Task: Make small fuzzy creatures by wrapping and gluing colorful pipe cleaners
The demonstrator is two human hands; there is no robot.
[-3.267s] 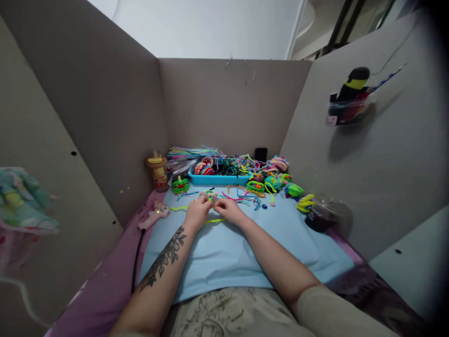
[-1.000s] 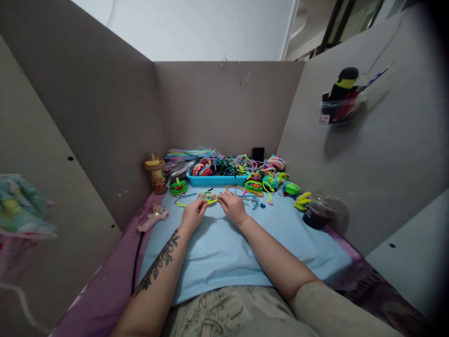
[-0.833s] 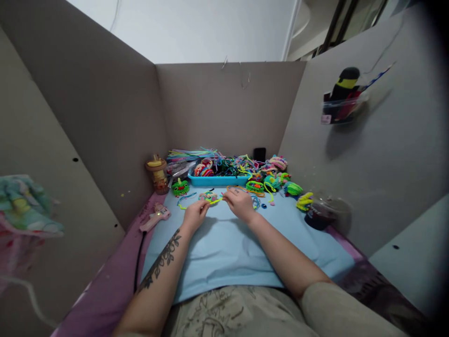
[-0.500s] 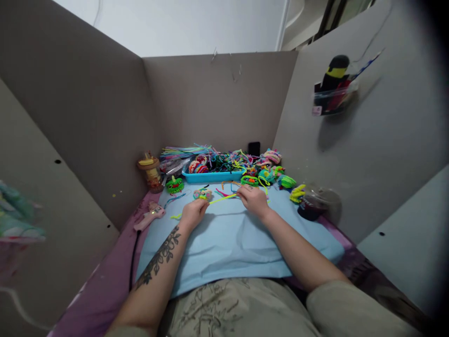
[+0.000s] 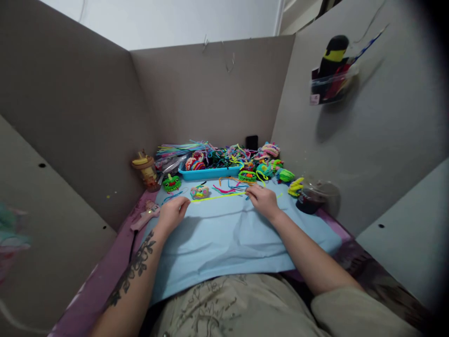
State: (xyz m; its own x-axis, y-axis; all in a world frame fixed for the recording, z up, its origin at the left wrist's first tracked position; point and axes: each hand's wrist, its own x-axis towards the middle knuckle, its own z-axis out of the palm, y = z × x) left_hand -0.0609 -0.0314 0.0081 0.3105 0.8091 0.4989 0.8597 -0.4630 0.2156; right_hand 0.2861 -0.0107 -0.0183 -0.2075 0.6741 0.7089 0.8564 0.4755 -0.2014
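A thin yellow pipe cleaner (image 5: pixel 219 196) stretches nearly straight between my hands, above the light blue cloth (image 5: pixel 224 238). My left hand (image 5: pixel 173 213) pinches its left end. My right hand (image 5: pixel 262 200) grips it farther right, and a short yellow end shows past that hand. Just beyond the strand lies a small multicoloured fuzzy figure (image 5: pixel 199 192). Loose pink and blue pipe cleaners (image 5: pixel 224 189) rest on the cloth between the hands, near a green fuzzy piece (image 5: pixel 247 176) with orange on it.
A blue tray (image 5: pixel 210 174) heaped with colourful pipe cleaners stands at the back. Left of it are a green fuzzy figure (image 5: pixel 171 183), a brown-lidded cup (image 5: pixel 145 171) and a pink glue gun (image 5: pixel 145 218). A dark cup (image 5: pixel 310 199) stands right. Grey panels enclose the table.
My hands have moved apart, the left one going left, so a longer stretch of yellow pipe cleaner shows between them. The small multicoloured figure is now uncovered. The view has shifted slightly.
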